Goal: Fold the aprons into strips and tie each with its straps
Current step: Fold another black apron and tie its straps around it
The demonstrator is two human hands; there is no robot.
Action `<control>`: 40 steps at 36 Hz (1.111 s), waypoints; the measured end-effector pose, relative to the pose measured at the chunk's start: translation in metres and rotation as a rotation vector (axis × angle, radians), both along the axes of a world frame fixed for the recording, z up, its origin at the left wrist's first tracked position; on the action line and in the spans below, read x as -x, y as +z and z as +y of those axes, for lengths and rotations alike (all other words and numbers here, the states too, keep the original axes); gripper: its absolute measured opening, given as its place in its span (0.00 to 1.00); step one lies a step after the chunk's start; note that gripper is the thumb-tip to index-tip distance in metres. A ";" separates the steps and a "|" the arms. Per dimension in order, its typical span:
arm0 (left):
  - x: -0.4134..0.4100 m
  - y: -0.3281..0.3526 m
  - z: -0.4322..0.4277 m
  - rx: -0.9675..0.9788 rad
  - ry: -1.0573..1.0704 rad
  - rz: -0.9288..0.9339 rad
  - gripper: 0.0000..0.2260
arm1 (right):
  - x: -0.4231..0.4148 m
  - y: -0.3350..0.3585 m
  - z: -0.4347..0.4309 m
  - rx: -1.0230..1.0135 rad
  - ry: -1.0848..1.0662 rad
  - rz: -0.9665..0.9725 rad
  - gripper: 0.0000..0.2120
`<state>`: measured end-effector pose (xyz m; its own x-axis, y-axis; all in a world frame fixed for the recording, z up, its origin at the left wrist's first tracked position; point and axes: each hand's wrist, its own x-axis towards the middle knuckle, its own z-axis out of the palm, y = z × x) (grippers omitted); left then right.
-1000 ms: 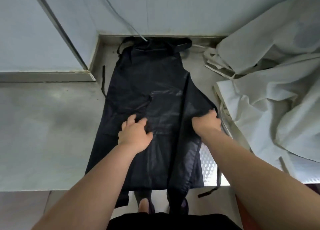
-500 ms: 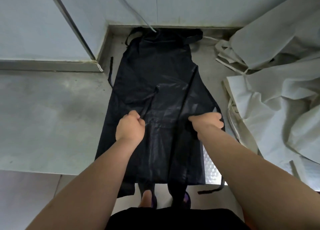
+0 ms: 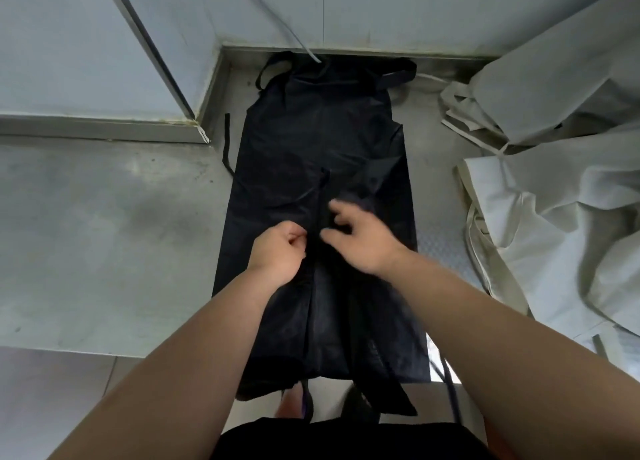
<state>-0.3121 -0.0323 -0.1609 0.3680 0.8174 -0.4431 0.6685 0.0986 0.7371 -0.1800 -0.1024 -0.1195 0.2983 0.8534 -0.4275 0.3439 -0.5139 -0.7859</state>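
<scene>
On worktop [image 3: 104, 234], centre: black apron [image 3: 322, 141], lengthwise, bib at 12 o'clock, hem overhanging at 6. Step, as judged: folding sides inward into a strip. Left hand [image 3: 278, 248] pinches the centre fold; right hand [image 3: 360, 238], fingers spread, blurred, holds nothing. Next: flatten flap, gather waist strap [image 3: 227, 141] at 10 o'clock. Heaped white aprons [image 3: 554, 217] crowd 3 o'clock.

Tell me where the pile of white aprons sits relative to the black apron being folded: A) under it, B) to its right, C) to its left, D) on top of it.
B: the white aprons are heaped to the right of the black apron, with bare table between them.
</scene>
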 end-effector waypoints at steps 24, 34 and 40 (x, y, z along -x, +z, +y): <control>0.049 0.007 -0.044 -0.339 -0.193 0.318 0.14 | 0.016 -0.021 -0.060 0.247 0.123 -0.374 0.21; 0.072 0.006 -0.084 -0.333 -0.251 0.435 0.28 | 0.047 -0.011 -0.083 0.262 0.192 -0.356 0.20; 0.073 0.011 -0.095 -0.333 -0.293 0.587 0.24 | 0.064 -0.010 -0.100 0.322 0.264 -0.505 0.08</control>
<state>-0.3855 -0.1276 -0.1501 0.3710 0.8475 -0.3795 0.9267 -0.3119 0.2094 -0.2440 -0.2019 -0.1293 0.3269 0.7784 -0.5359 0.7773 -0.5440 -0.3160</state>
